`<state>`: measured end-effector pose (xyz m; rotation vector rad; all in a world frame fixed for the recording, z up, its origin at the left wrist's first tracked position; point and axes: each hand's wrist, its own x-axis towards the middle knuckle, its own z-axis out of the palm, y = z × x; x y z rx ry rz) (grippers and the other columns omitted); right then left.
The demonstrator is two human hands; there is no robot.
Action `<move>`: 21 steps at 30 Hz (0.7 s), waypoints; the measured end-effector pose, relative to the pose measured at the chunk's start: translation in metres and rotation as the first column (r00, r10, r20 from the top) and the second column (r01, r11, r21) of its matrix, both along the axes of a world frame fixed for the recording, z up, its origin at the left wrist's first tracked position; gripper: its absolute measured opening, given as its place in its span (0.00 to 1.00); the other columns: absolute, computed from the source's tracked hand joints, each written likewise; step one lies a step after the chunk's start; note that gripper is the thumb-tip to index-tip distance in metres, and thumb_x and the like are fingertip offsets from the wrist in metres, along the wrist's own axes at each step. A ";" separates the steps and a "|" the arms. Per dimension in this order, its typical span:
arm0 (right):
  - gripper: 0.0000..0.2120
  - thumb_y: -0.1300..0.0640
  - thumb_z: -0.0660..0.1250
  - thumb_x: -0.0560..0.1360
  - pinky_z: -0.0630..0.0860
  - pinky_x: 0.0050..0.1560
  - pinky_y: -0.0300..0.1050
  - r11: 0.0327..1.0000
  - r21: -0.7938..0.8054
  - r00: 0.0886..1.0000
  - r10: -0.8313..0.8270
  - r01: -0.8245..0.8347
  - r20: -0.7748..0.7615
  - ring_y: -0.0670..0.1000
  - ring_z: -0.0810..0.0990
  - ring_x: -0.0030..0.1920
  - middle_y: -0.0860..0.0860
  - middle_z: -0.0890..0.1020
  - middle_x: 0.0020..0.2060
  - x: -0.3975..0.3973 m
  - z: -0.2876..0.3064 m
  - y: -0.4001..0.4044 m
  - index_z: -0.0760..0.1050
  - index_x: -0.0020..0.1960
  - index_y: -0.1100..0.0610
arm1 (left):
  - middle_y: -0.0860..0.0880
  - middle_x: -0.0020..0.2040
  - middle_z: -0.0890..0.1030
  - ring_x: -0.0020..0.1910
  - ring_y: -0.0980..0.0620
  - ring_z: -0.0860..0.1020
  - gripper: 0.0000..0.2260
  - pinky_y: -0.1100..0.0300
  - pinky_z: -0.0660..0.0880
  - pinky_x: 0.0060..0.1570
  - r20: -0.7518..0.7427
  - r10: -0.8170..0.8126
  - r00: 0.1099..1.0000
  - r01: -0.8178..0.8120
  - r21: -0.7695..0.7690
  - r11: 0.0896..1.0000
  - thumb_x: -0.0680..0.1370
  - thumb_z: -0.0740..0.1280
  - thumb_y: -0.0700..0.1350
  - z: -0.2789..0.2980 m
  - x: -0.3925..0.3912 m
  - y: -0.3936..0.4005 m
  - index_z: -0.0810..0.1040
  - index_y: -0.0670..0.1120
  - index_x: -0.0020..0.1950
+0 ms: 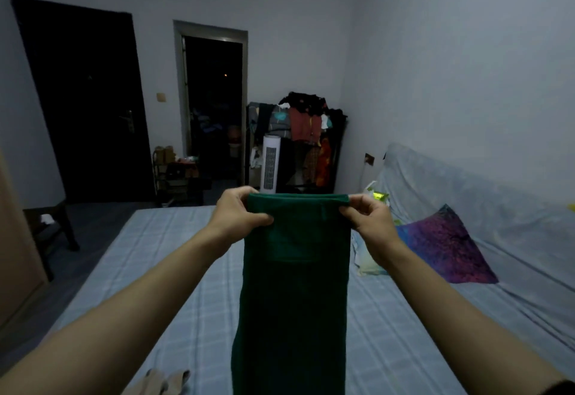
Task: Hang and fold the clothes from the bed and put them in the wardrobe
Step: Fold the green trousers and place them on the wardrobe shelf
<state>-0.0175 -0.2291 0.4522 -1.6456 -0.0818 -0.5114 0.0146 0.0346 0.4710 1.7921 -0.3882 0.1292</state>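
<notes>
Green trousers (295, 285) hang in the air over the bed (186, 270), waistband up, long axis vertical, legs running down out of view. Left hand (241, 212) and right hand (368, 219) each pinch a waistband corner, fingers curled on cloth. Folding looks barely begun; a beige garment (161, 382) waits on the bed. The clothes rack (298, 139) stands well apart.

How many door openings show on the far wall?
2: a shut dark door at left and an open doorway to its right, beside the clothes rack. None looks hidden.
</notes>
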 end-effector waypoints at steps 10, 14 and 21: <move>0.07 0.63 0.69 0.76 0.79 0.45 0.36 0.985 -0.106 0.922 0.162 -0.132 0.351 0.45 0.82 0.44 0.46 0.83 0.42 0.001 0.047 0.016 0.78 0.50 0.53 | 0.48 0.43 0.82 0.44 0.53 0.83 0.11 0.63 0.80 0.41 0.464 0.083 0.882 -0.051 -0.081 0.995 0.70 0.77 0.36 0.013 0.006 0.025 0.78 0.45 0.47; 0.07 0.67 0.68 0.75 0.79 0.49 0.41 0.984 -0.088 0.953 0.172 -0.155 0.249 0.49 0.81 0.45 0.50 0.82 0.42 -0.016 -0.017 0.014 0.77 0.49 0.56 | 0.50 0.41 0.81 0.41 0.55 0.80 0.10 0.63 0.78 0.38 0.420 0.047 0.906 -0.087 0.077 0.993 0.70 0.77 0.36 -0.037 -0.016 0.028 0.78 0.44 0.45; 0.08 0.70 0.66 0.76 0.79 0.44 0.38 0.981 -0.045 0.981 0.187 -0.189 -0.047 0.46 0.82 0.42 0.48 0.83 0.39 -0.082 -0.163 -0.001 0.77 0.47 0.58 | 0.51 0.35 0.80 0.35 0.51 0.78 0.10 0.50 0.75 0.36 0.159 -0.008 0.987 -0.038 0.286 0.957 0.68 0.76 0.35 -0.164 -0.088 0.021 0.78 0.47 0.39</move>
